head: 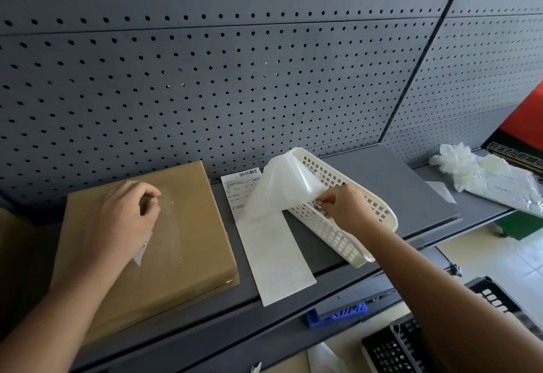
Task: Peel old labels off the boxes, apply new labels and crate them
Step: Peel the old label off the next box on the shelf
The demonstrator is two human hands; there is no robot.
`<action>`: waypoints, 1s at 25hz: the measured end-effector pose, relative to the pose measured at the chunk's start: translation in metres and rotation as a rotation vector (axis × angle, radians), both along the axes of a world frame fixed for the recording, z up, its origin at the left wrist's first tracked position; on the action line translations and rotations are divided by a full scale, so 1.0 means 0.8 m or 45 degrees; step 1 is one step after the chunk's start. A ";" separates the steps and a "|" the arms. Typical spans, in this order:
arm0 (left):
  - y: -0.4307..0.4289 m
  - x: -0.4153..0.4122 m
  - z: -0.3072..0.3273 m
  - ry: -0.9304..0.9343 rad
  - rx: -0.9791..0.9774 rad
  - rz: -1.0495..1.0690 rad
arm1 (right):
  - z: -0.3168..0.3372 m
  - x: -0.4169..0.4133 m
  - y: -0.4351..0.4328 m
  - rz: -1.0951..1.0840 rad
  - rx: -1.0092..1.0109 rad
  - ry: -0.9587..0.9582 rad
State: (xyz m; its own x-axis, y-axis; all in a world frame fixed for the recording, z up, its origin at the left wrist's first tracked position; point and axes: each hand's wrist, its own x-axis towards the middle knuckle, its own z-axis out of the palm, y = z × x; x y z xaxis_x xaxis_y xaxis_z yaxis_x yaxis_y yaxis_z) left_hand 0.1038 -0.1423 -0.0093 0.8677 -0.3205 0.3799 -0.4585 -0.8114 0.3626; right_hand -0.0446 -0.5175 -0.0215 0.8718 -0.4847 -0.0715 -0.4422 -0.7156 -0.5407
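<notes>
Cardboard box (164,234) under curled left hand (123,219), right hand (340,205) pinching label sheet (273,196)

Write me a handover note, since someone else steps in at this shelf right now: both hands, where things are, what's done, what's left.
Left hand: resting on the cardboard box, curled on a small white scrap, apparently old label.
Right hand: pinching the lifted end of the label backing strip beside the white basket.
Printed label lies on the shelf behind the strip. Black crates are below right.
Done: the box top shows no old label.
Left: free the new label, stick it on the box, crate the box.
</notes>
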 end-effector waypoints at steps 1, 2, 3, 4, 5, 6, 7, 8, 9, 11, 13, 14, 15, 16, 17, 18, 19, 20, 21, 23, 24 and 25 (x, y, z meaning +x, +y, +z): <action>0.000 0.000 0.001 -0.002 0.003 0.003 | 0.000 0.002 0.002 -0.035 0.037 -0.019; 0.001 -0.001 0.001 0.000 0.005 0.006 | 0.000 0.003 0.003 -0.070 0.079 -0.036; 0.001 -0.001 0.001 0.004 0.005 0.008 | 0.000 0.005 0.004 -0.096 0.123 -0.054; 0.000 -0.001 0.001 0.008 0.001 0.007 | 0.002 0.005 0.005 -0.108 0.137 -0.065; 0.000 -0.001 0.001 0.010 -0.004 0.005 | 0.003 0.005 0.003 -0.107 0.109 -0.064; 0.000 -0.001 0.001 0.014 -0.007 0.003 | 0.004 0.005 0.002 -0.104 0.044 -0.045; 0.000 -0.001 0.001 0.018 -0.009 0.002 | 0.006 0.004 0.000 -0.108 -0.012 -0.018; 0.000 -0.002 0.002 0.023 -0.008 0.006 | 0.008 0.003 -0.002 -0.117 -0.039 0.012; 0.000 -0.002 0.002 0.027 -0.003 0.013 | 0.011 0.002 -0.003 -0.128 -0.031 0.039; 0.001 -0.002 0.004 0.033 0.012 0.029 | 0.020 0.001 -0.006 -0.127 -0.011 0.085; 0.001 -0.002 0.005 0.036 0.015 0.026 | 0.034 -0.002 -0.009 -0.095 -0.040 0.118; 0.001 -0.003 0.007 0.041 0.004 0.021 | 0.043 -0.005 -0.009 -0.086 -0.061 0.122; 0.001 -0.004 0.009 0.052 -0.022 0.019 | 0.052 -0.008 -0.009 -0.093 -0.078 0.111; 0.000 -0.007 0.012 0.066 -0.053 0.026 | 0.061 -0.011 -0.008 -0.109 -0.097 0.088; 0.000 -0.008 0.014 0.081 -0.078 0.036 | 0.069 -0.014 -0.007 -0.131 -0.128 0.057; 0.000 -0.009 0.016 0.097 -0.091 0.041 | 0.078 -0.016 -0.004 -0.150 -0.161 0.025; 0.001 -0.009 0.017 0.117 -0.107 0.036 | 0.087 -0.016 0.001 -0.164 -0.185 -0.013; 0.005 -0.007 0.020 0.146 -0.135 0.026 | 0.095 -0.013 0.009 -0.162 -0.201 -0.067; 0.012 -0.004 0.021 0.174 -0.166 0.015 | 0.103 -0.008 0.021 -0.144 -0.206 -0.131; 0.033 0.000 0.024 0.200 -0.193 0.009 | 0.119 0.008 0.060 -0.031 -0.191 -0.249; 0.043 -0.001 0.025 0.196 -0.179 0.010 | 0.124 0.016 0.086 0.073 -0.171 -0.289; 0.057 -0.002 0.024 0.196 -0.163 0.012 | 0.124 0.026 0.117 0.207 -0.137 -0.313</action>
